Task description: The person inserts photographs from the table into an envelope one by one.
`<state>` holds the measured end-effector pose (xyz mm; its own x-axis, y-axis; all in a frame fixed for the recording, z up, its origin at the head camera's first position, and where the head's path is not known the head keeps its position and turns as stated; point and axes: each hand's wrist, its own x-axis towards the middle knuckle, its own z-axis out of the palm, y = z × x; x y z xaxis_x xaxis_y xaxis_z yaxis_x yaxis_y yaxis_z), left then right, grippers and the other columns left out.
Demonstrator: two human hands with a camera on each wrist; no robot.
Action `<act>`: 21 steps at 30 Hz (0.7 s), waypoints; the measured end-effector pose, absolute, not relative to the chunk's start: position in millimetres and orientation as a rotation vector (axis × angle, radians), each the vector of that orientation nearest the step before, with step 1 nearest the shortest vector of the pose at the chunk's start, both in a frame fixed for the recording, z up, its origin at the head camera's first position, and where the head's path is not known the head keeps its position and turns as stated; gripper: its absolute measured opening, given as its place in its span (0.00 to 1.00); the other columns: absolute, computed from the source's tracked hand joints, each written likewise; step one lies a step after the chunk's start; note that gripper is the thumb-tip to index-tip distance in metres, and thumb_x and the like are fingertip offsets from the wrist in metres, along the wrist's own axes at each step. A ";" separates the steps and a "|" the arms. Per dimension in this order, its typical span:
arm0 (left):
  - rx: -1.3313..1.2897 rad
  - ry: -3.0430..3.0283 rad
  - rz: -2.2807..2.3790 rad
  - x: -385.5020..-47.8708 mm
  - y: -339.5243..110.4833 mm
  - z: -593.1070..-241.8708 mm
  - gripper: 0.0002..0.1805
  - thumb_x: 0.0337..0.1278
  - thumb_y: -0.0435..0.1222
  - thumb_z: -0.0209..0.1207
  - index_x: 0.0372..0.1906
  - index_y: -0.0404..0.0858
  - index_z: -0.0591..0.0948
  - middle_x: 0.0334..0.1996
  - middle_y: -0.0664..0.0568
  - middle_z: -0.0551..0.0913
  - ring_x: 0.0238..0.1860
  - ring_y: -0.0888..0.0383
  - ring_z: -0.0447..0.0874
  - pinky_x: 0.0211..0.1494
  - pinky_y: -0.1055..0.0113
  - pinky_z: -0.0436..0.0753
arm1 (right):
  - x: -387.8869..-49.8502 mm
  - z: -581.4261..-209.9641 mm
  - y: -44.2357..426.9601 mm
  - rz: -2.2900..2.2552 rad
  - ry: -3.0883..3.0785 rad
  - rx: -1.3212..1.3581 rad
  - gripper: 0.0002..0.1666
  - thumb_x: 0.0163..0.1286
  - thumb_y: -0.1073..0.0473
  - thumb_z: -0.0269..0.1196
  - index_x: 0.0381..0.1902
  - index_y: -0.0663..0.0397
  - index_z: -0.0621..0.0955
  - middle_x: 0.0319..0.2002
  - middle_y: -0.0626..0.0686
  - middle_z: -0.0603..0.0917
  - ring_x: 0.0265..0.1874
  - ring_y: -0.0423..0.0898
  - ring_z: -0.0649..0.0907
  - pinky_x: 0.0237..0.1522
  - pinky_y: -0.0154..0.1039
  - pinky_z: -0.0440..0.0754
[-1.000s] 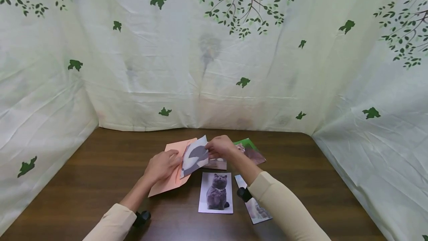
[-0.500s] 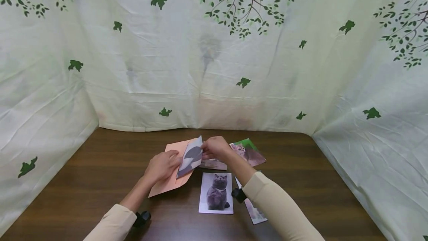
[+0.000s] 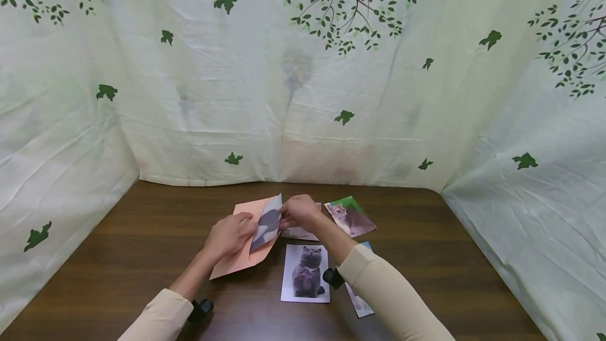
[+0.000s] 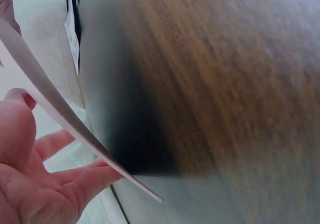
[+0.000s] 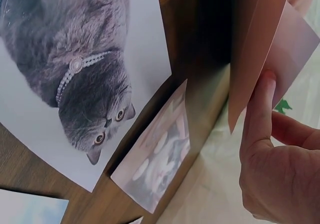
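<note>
A: Head view, status?
B: I see the left hand (image 3: 232,234) gripping the peach envelope (image 3: 241,259). The right hand (image 3: 299,212) pinches the right edge of the patterned card (image 3: 268,225), which sits partly inside the envelope. 4 photos lie on the table (image 3: 142,257): the grey-cat photo (image 3: 306,273) in front, the pink-toned photo (image 3: 299,234) partly behind the right hand, the green-topped photo (image 3: 351,217) farther right, the blue-edged photo (image 3: 361,306) partly hidden by the right sleeve (image 3: 393,293).
A: Left wrist view?
B: The envelope appears edge-on, raised above the table. I see left fingers (image 4: 90,179) somewhat spread, tips against 1 face; thumb contact I cannot tell.
A: Right wrist view?
B: I see right fingers (image 5: 259,109), 1 straight where card and envelope meet, others bent behind.
</note>
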<state>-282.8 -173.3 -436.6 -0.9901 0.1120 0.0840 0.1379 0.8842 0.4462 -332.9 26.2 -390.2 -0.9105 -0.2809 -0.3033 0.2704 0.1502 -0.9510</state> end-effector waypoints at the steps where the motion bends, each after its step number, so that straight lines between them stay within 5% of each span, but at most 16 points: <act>1: -0.199 -2.995 -0.716 -282.8 -173.3 -436.4 0.26 0.71 0.46 0.51 0.65 0.35 0.79 0.58 0.35 0.83 0.58 0.36 0.81 0.62 0.42 0.76 | -332.6 -390.0 25.8 -1.808 2.023 -0.011 0.10 0.67 0.72 0.57 0.43 0.75 0.80 0.24 0.58 0.83 0.18 0.44 0.84 0.29 0.36 0.87; 21: -0.201 -2.964 -0.733 -281.5 -174.8 -436.5 0.25 0.71 0.45 0.51 0.64 0.34 0.79 0.54 0.34 0.84 0.56 0.36 0.82 0.59 0.42 0.78 | -331.4 -402.6 8.8 -1.804 2.019 -0.008 0.13 0.65 0.74 0.55 0.46 0.78 0.77 0.22 0.58 0.81 0.15 0.44 0.82 0.25 0.36 0.86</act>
